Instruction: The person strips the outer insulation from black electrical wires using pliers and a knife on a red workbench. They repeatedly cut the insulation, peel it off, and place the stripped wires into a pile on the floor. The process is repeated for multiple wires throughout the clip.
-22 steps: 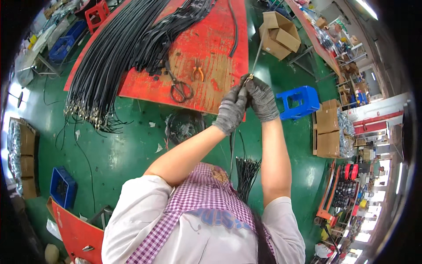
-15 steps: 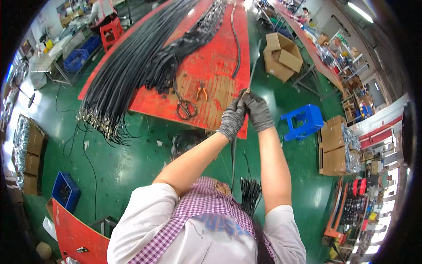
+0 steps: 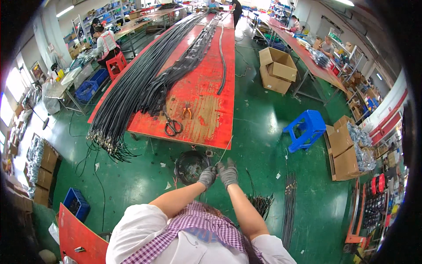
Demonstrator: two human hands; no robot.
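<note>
Low in front of my body, beyond the red table's near edge, both gloved hands are close together. My left hand [image 3: 208,176] is closed on a thin pale cord [image 3: 226,151], which rises from the fingers toward the table corner. Right beside it, my right hand [image 3: 228,174] has its fingers curled at the same cord; they are slightly blurred. Below the hands the cord is hard to make out. On the red table [image 3: 211,127] lie black-handled scissors [image 3: 173,127], orange-handled pliers [image 3: 187,111] and a long bundle of black cables [image 3: 132,97].
A black basin [image 3: 192,167] is on the floor near my left hand. Black cable bundles [image 3: 289,211] lie at the right. Farther right are a blue stool [image 3: 305,130] and cardboard boxes [image 3: 278,70]. Several people work at other tables.
Both hands have come down and back from above the table's right corner toward my body, with the cord between them. My view has tilted up, showing more of the room.
</note>
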